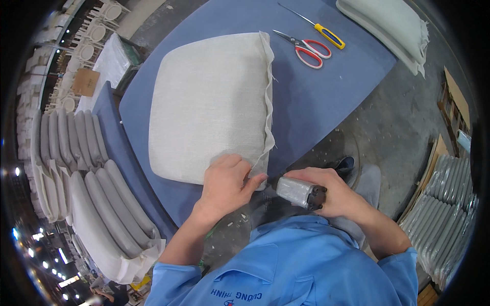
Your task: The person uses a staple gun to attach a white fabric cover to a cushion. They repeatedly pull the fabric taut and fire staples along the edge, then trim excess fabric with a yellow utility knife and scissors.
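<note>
A pale grey fabric-covered seat cushion point(209, 102) lies on the blue table, its loose, frayed fabric edge running down the right side. My left hand point(224, 183) grips the cushion's near right corner, fingers curled on top and thumb along the fabric edge. Just right of that corner, my right hand point(334, 191) is wrapped around a grey, tape-wrapped tool that looks like a staple gun point(296, 192). The tool's front end points toward the corner; whether it touches the cushion I cannot tell.
Red-and-white-handled scissors point(310, 52) and a yellow-handled screwdriver point(329, 35) lie on the blue table point(337, 97). Another padded piece point(390, 30) is at the far right edge. Stacked cushions point(112, 214) stand at left, plastic-wrapped ones point(444, 199) at right. Chair frames point(94, 35) are far left.
</note>
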### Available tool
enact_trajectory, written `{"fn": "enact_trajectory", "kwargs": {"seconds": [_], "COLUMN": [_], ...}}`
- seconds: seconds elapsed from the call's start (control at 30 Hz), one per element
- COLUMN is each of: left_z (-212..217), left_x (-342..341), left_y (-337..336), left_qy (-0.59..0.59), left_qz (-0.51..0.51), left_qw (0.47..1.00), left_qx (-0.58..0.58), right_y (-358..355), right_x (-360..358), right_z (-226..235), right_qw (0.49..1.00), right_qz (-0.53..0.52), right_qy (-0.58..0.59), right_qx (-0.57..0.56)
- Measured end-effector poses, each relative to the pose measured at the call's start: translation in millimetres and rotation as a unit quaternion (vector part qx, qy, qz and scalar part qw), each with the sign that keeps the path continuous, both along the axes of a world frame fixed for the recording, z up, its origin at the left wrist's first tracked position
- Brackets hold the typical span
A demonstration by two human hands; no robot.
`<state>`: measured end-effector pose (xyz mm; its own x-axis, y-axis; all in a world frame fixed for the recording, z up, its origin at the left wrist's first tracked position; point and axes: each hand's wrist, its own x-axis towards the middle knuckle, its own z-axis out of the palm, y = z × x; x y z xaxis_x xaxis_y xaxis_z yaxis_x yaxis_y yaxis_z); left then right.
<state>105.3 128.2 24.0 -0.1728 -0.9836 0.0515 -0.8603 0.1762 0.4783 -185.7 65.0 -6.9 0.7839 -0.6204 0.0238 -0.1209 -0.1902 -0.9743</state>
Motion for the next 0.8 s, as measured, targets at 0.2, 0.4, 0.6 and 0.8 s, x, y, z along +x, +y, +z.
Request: {"fn": "enact_trajectory", "kwargs": {"seconds": [0.2,0.4,0.6,0.8], "left_z": [-8.3,-13.6,-26.0,3.5], "left_x": [1.1,0.4,-8.4,-2.9], "left_y": [1.3,1.5,4.0,3.3], "left_qy": [0.004,0.039,0.102,0.077], "left_qz": [-0.001,0.0,-0.016,0.049], "left_qw": [1.0,0.999,0.995,0.994], "left_qx": [-0.007,-0.007,-0.006,0.06], "right_y": [-1.5,-0.7,-3.2,22.8], "right_x": [9.5,18.5,25.8,4.0], "right_z": [-1.2,0.6,16.0,-14.6], "right_qw": [1.0,1.0,0.99,0.999], "right_qz": [0.006,0.0,0.021,-0.029], "right_qy": [-0.001,0.011,0.11,0.004], "right_qx": [-0.022,-0.011,0.085,0.035]}}
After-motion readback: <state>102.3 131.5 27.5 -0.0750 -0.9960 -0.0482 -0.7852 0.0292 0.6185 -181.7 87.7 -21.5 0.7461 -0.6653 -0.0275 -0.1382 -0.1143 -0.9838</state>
